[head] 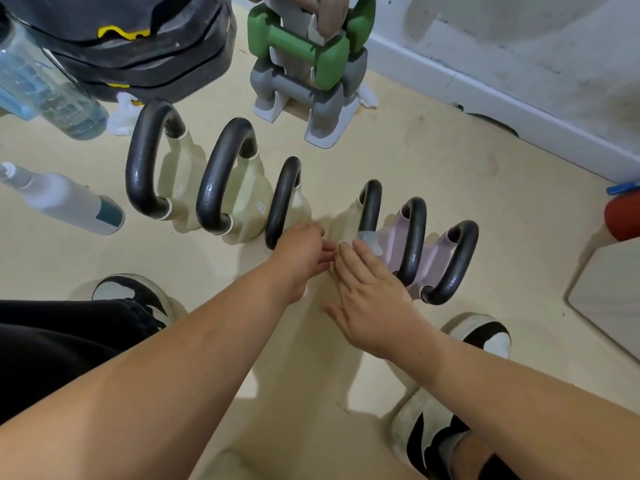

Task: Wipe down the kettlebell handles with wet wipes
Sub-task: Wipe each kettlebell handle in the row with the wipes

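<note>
**Both hands meet at the fourth kettlebell in the row**

Six kettlebells stand in a line on the beige floor (433,174), running from 10 o'clock to 4 o'clock in the view. The first kettlebell (149,161), second kettlebell (225,178) and third kettlebell (282,202) have cream bodies and black handles. The fourth kettlebell (370,206) is also cream, and the fifth kettlebell (414,237) and sixth kettlebell (453,261) have pale pink bodies.

The left hand (301,258) and the right hand (374,299) are together near the centre, between the third and fourth kettlebells. The fingertips of both hands touch a thin, half-transparent wet wipe (370,242), which lies against the lower end of the fourth handle. The left hand has the fingers curled and seems to pinch the edge of the wipe. The right hand is flat, fingers stretched; whether it really grips the wipe I cannot tell.

At 12 o'clock stands a dumbbell rack (311,64) with green and grey dumbbells. At 9 o'clock a spray bottle (65,199) lies on its side, and at 10 o'clock a clear water bottle (48,84). A crumpled white tissue (121,116) lies behind the first kettlebell. Two black-and-white shoes (135,296) are at 6 to 7 o'clock.
</note>
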Tool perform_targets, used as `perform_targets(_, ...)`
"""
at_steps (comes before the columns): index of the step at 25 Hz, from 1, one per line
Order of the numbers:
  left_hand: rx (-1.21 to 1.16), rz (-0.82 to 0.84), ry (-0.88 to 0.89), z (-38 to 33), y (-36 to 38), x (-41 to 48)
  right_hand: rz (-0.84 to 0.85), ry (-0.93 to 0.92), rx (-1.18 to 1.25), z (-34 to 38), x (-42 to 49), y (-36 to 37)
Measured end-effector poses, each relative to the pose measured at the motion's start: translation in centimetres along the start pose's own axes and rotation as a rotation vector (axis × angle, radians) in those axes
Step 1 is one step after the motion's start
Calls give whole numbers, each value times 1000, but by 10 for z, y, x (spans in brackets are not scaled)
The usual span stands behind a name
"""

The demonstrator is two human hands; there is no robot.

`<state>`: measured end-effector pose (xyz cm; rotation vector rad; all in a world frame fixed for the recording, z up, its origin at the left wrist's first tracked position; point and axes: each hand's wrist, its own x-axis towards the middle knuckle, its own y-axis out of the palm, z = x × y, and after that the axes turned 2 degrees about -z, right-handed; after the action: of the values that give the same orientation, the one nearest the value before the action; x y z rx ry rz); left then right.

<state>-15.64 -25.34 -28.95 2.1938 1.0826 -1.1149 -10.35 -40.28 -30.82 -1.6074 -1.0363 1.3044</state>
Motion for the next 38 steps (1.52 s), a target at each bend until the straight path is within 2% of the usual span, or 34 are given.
perform_targets(3,-8,-19,3,-2,-2,0,-53,-116,-64,-24,1,4)
perform_targets(4,-2,-21,10,-2,-3,1,-87,-99,-46,-32,5,-2)
perform_targets(6,32,-31,36,-1,-3,5,-192,65,115,-46,27,-7)
perform_targets(8,64,-34,49,0,-3,9,-317,284,488,-60,60,-11)
perform_targets(9,76,-31,49,0,-1,10,-328,380,765,-66,76,-18)
perform_targets(10,83,-25,51,0,0,10,-297,495,1019,-74,89,-27)
perform_targets(12,73,-8,54,-2,3,10,-127,708,1405,-87,103,-41)
perform_targets(14,58,-2,54,-3,3,10,-39,785,1558,-90,99,-45)
perform_targets(17,77,-4,58,0,5,10,-167,888,1532,-59,85,-38)
perform_targets(22,84,-1,64,3,9,5,-403,867,1434,28,32,-32)
perform_targets(23,77,5,66,3,10,5,-419,935,1500,25,33,-36)
perform_targets(25,83,29,73,2,12,5,-345,1112,1675,-5,49,-41)
perform_targets(29,89,11,66,1,13,-1,-231,1059,2254,-64,68,-64)
perform_targets(31,80,-9,70,0,10,-1,-128,1097,2327,-69,72,-69)
perform_targets(34,85,-43,78,-4,6,3,-142,1211,2147,-63,89,-61)
perform_targets(38,114,-39,81,-4,8,-1,-117,1207,1803,-36,77,-49)
